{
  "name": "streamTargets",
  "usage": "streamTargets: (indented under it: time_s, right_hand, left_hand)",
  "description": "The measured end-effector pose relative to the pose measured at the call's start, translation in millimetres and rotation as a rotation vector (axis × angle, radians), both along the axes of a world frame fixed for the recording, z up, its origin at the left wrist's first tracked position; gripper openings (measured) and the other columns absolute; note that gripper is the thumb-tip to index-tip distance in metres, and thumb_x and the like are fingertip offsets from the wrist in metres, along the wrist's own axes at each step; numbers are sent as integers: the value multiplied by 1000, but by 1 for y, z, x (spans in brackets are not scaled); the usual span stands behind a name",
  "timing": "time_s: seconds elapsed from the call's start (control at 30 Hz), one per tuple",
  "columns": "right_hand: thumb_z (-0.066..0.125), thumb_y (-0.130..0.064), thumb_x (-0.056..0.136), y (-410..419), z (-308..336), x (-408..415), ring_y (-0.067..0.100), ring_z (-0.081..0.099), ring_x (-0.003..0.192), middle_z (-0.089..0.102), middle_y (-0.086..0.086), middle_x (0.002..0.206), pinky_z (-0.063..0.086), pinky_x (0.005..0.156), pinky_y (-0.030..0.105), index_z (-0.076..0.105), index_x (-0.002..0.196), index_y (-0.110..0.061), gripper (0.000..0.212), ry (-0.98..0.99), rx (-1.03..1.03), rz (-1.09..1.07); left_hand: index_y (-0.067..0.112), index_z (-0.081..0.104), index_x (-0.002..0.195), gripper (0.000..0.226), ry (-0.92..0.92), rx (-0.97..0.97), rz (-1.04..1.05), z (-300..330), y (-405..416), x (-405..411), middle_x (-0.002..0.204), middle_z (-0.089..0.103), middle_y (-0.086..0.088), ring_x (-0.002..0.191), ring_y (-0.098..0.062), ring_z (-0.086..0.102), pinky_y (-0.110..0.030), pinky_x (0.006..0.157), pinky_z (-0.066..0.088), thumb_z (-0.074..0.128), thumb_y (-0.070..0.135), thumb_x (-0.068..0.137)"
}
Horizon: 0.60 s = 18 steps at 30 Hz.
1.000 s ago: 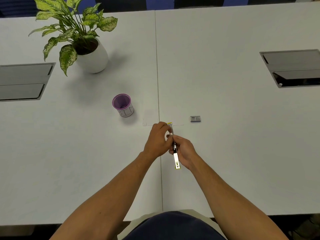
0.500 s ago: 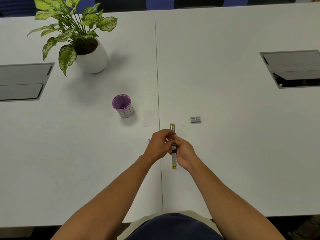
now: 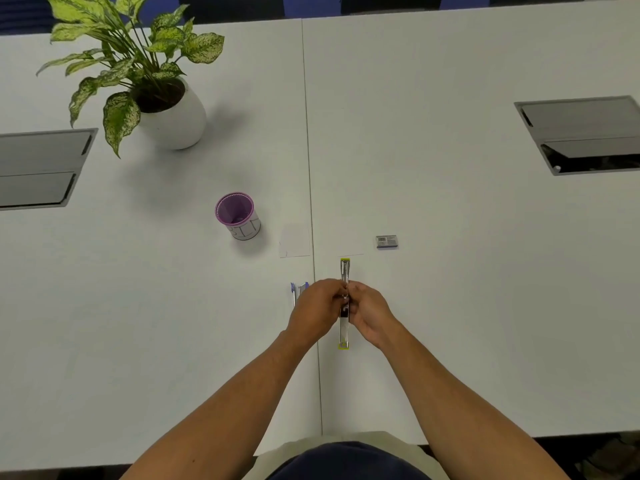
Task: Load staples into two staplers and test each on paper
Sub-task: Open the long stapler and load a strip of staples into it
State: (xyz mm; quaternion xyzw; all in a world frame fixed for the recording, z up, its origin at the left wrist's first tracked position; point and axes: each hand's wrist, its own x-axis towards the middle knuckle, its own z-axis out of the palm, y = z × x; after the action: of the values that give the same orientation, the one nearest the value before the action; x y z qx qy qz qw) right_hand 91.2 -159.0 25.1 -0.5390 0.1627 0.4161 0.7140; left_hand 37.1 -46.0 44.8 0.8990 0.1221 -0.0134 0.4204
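Presently on the white table (image 3: pixel 450 306): one yellow stapler (image 3: pixel 344 327), swung fully open and lying flat along the person's midline, its two yellow ends showing beyond the hands. Left hand (image 3: pixel 317 311) and right hand (image 3: pixel 369 311) meet over its middle, fingers closed together on the metal rail; whether a staple strip sits between them cannot be told. Second item: a blue stapler (image 3: pixel 298 291), just left of the left hand, partly hidden behind it, untouched. Staple box (image 3: pixel 387 241) beyond and to the right, apart from both. Paper (image 3: pixel 295 242), pale, barely distinguishable from the table, lies beyond the hands. Progress, as judged: loading of the first stapler under way; its closing and testing, and all of the second, remain.
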Motion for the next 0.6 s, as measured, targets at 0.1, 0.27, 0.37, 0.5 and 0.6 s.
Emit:
streamTargets:
  time_s: [0.1,0.27,0.37,0.5,0.6]
  right_hand:
    - [44,-12,102,-9,-3,3,21,68,72,70,14,90,58,64,34,69,104,-6,26,-44,-108,59]
    - [52,-19,98,-25,-16,11,20,69,74,69,10,93,57,65,29,64,92,-20,12,-144,-328,121]
    - [55,-21,97,-43,-27,22,20,67,78,68,9,97,54,69,32,63,99,-19,9,-208,-436,178]
    - [59,-19,95,-63,-39,45,19,66,76,68,6,93,51,70,31,63,115,-9,22,-344,-566,282]
    - [60,-19,94,-69,-43,69,24,66,89,66,6,94,50,78,31,60,121,-10,28,-456,-669,334]
  left_hand:
    - [8,70,96,15,68,24,17,-10,-5,1,100,72,-6,92,-19,65,-15,74,42,57,5,90]
    - [7,71,96,13,137,95,-23,-27,-10,4,104,71,-8,98,-23,63,-35,87,50,59,12,92]
    - [5,70,94,13,187,99,-45,-35,-14,10,104,70,-9,97,-24,64,-39,86,52,57,6,91]
    - [3,67,98,15,236,71,-46,-49,-14,20,103,69,-10,95,-25,64,-40,86,53,54,0,91]
    - [2,66,94,13,242,56,-60,-60,-14,26,102,69,-9,96,-23,64,-38,85,52,54,0,90]
